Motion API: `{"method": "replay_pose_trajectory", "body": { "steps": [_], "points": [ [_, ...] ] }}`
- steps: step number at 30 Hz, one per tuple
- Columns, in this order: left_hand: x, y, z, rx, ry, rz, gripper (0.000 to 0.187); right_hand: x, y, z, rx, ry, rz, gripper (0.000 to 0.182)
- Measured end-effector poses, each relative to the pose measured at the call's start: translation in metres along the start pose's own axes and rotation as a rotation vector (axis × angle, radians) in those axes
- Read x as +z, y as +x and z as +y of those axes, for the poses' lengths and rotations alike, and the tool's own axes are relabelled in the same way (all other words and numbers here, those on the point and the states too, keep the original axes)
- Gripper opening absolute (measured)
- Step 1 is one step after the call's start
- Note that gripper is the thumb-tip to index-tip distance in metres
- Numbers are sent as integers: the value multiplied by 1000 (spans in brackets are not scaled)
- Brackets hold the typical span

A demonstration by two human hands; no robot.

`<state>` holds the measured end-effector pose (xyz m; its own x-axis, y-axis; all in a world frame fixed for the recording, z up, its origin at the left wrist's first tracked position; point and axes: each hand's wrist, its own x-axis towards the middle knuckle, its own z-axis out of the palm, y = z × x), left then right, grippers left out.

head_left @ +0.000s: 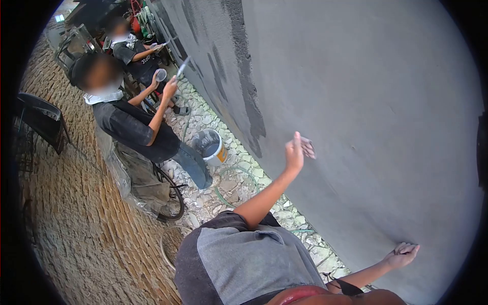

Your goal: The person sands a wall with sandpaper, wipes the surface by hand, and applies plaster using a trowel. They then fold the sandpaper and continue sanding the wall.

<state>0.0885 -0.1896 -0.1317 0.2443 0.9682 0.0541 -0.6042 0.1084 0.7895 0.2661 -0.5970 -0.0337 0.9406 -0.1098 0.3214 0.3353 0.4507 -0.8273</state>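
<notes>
Right hand touches wall; bucket holds grey plaster.

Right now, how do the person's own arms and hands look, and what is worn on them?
Both forearms are bare, with no gloves, watch or rings visible on the left hand or right hand. A grey short-sleeved shirt with darker shoulder panels covers the upper arms.

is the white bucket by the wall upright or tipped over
Upright. The white plastic bucket stands on the pale stone strip beside the grey plastered wall, its round mouth facing up; the inside looks grey, but how full, cannot tell.
</notes>
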Motion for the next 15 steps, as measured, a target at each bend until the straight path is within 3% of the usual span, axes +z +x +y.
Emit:
{"method": "replay_pose_trajectory", "body": {
  "steps": [4,7,9,14,15],
  "points": [
    [-2,-15,-19,104,240,-188,61,-2,1,1,16,7,-11,47],
    [-12,19,1,19,267,-103,62,-5,3,0,32,7,-23,47],
    [-25,49,7,-9,115,108,63,-4,2,-1,40,0,-34,46],
    [-8,18,-10,99,173,135,63,6,-2,-3,25,5,37,47],
    [-5,3,-25,89,185,60,63,8,-2,-3,23,1,66,48]
  ]
}}
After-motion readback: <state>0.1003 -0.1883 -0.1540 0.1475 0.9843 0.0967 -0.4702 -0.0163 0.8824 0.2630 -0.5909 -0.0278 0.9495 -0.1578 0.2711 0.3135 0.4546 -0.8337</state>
